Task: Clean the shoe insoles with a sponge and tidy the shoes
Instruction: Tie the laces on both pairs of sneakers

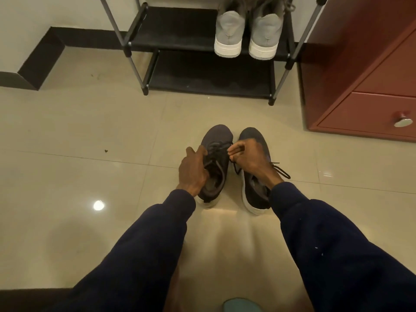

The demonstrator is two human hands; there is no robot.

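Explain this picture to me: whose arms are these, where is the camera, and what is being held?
No machine here: the grips are a person's two bare hands in dark blue sleeves. The single camera sits on the person's head, looking forward and down. On the glossy beige tiled floor stand two dark grey knit sneakers with white soles. The left grip holds the left sneaker at its opening; the right grip, over the right sneaker, pinches a black shoelace. Behind, two light grey high-top shoes sit on a black metal-framed shoe rack, beside a red-brown drawer cabinet.
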